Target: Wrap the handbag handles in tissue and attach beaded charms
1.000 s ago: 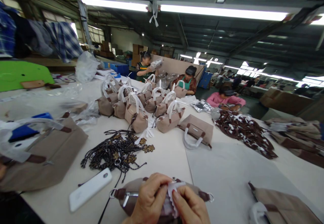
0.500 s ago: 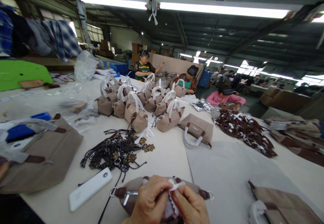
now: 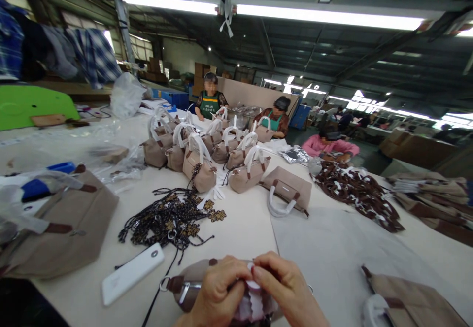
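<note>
At the near edge of the counter [image 3: 236,228], a taupe handbag [image 3: 192,280] lies on its side under the person's 2 hands. Left hand [image 3: 218,295] and right hand [image 3: 288,290] meet over the bag's top, fingertips pinched in a narrow grip on a scalloped white paper piece [image 3: 253,305] pressed against the bag. A silver zipper pull [image 3: 184,291] and a metal ring [image 3: 163,283] show at the bag's left end. Just left of it lies a white phone [image 3: 133,274], and beyond that a heap of black braided cords with charms [image 3: 170,218]. Farther back stands a cluster of small handbags with white-wrapped handles [image 3: 199,152]; a flat one [image 3: 288,189] lies to their right, near a pile of brown straps [image 3: 356,191]. 3 other people work at the far end.
</note>
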The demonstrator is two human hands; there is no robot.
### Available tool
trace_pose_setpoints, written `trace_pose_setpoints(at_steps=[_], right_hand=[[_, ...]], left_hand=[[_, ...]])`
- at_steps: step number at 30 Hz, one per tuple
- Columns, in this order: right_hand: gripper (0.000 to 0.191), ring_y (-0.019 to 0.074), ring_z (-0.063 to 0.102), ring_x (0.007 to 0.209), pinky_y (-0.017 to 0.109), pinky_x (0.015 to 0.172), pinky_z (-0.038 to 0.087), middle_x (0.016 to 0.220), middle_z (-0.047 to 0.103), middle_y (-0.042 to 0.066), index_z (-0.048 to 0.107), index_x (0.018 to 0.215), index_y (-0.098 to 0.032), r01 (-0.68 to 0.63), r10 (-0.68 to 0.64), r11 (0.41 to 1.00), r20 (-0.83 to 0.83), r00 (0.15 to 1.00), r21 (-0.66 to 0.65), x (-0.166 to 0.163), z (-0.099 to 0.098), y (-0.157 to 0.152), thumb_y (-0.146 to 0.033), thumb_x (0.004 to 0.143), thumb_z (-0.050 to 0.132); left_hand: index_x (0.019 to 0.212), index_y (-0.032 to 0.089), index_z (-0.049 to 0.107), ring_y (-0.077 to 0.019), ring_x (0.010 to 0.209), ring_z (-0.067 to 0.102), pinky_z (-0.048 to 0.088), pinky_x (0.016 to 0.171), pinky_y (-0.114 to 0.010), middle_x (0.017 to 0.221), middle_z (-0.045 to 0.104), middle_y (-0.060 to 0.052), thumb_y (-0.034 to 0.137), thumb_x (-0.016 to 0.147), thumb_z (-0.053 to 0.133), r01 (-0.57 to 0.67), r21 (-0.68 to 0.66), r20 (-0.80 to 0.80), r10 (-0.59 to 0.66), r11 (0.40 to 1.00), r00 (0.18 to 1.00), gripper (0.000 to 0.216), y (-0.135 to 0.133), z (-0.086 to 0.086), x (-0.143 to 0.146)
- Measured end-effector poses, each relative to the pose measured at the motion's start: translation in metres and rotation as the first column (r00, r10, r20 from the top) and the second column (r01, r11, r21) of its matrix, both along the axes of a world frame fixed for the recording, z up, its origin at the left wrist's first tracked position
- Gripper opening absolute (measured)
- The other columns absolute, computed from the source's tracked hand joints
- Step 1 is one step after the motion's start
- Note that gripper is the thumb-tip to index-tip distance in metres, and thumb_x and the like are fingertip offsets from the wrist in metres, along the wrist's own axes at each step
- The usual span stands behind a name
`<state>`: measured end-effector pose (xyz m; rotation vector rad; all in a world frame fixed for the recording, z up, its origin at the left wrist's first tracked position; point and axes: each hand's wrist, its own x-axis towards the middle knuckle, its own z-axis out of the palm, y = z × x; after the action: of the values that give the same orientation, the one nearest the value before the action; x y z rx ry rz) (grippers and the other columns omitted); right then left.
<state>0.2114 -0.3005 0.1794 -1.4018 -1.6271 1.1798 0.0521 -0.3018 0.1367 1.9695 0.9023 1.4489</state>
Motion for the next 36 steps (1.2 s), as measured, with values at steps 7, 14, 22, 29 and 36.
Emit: trace_pose_setpoints(at_steps=[7,14,22,29,36], right_hand=[[0.027,0.0088,0.034,0.054,0.02,0.05,0.026,0.055,0.04,-0.006,0.052,0.062,-0.016,-0.044,0.029,0.993,-0.139,0.99,-0.109,-0.006,-0.007,0.008,-0.04,0.074,0.057],[0.03,0.0083,0.031,0.051,0.02,0.047,0.025,0.055,0.034,-0.007,0.047,0.064,-0.018,0.097,-0.122,0.99,-0.286,0.95,-0.102,-0.018,-0.018,0.0,-0.045,0.074,0.057],[0.023,0.0109,0.042,0.058,0.022,0.055,0.035,0.063,0.043,-0.004,0.05,0.064,-0.02,0.236,-0.182,0.923,-0.197,0.963,0.303,-0.026,-0.012,0.008,-0.033,0.083,0.048],[0.021,0.0105,0.045,0.058,0.019,0.053,0.039,0.063,0.047,-0.003,0.054,0.07,-0.019,0.295,-0.235,0.89,-0.204,0.95,0.348,-0.018,0.007,0.02,-0.036,0.082,0.051],[0.027,0.0092,0.042,0.043,0.02,0.047,0.041,0.053,0.052,-0.004,0.06,0.081,-0.021,0.267,-0.223,0.954,-0.267,0.938,0.14,-0.01,-0.003,0.002,-0.047,0.08,0.055]], left_hand=[[0.078,0.019,0.059,-0.011,0.064,0.061,0.047,0.06,-0.019,0.071,0.067,0.001,0.006,0.068,0.051,-0.007,-0.085,-0.007,0.007,0.996,1.0,0.019,-0.003,0.006,-0.003],[0.073,0.019,0.058,-0.0106,0.064,0.059,0.046,0.061,-0.018,0.065,0.064,0.001,0.014,0.079,0.055,-0.035,0.004,-0.083,0.035,0.999,0.996,0.008,0.002,0.007,0.002],[0.071,0.019,0.054,-0.0127,0.068,0.057,0.046,0.066,-0.023,0.065,0.061,-0.001,0.021,0.086,0.047,0.094,0.121,-0.168,-0.073,0.988,0.983,0.017,0.005,0.004,-0.001],[0.091,0.017,0.054,-0.0154,0.077,0.06,0.05,0.069,-0.026,0.082,0.064,-0.008,0.013,0.083,0.046,0.02,0.371,-0.265,0.085,0.928,0.96,0.012,0.005,0.005,0.0],[0.098,0.02,0.057,-0.0122,0.061,0.058,0.044,0.054,-0.021,0.068,0.061,-0.002,0.019,0.085,0.046,-0.025,0.611,-0.378,0.319,0.792,0.869,0.017,0.012,-0.013,0.013]])
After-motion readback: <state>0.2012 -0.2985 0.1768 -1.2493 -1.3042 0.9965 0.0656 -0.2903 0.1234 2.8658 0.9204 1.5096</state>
